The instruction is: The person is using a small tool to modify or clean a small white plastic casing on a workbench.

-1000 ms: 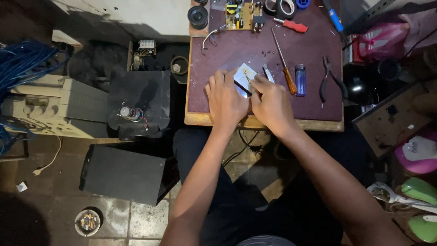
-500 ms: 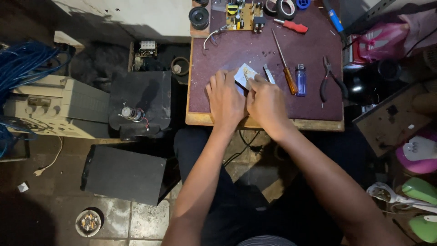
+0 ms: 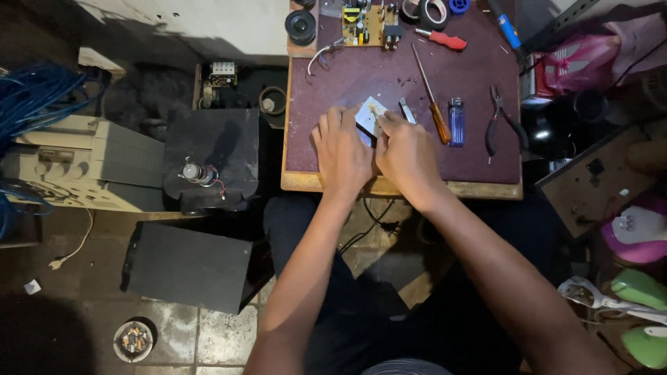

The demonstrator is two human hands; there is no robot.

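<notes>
Both of my hands rest side by side near the front of a small work table point(image 3: 479, 163) with a dark red top. My left hand point(image 3: 342, 153) and my right hand point(image 3: 406, 154) both pinch a small flat whitish part point(image 3: 367, 115) that lies between their fingertips. How much of the part sits under my fingers is hidden. Just right of it lie a small metal tool point(image 3: 406, 110), a long screwdriver with an orange handle point(image 3: 432, 97), a blue lighter point(image 3: 456, 122) and dark pliers point(image 3: 501, 122).
At the table's back are a circuit board point(image 3: 363, 21), a round black speaker point(image 3: 301, 26), a red-handled screwdriver point(image 3: 445, 39) and tape rolls point(image 3: 429, 10). Left on the floor stand black boxes point(image 3: 208, 149), a beige device point(image 3: 83, 163) and blue cable point(image 3: 31, 94). Clutter fills the right side.
The hands have stayed on the small whitish part with only slight finger shifts. The part has turned a little between the fingertips.
</notes>
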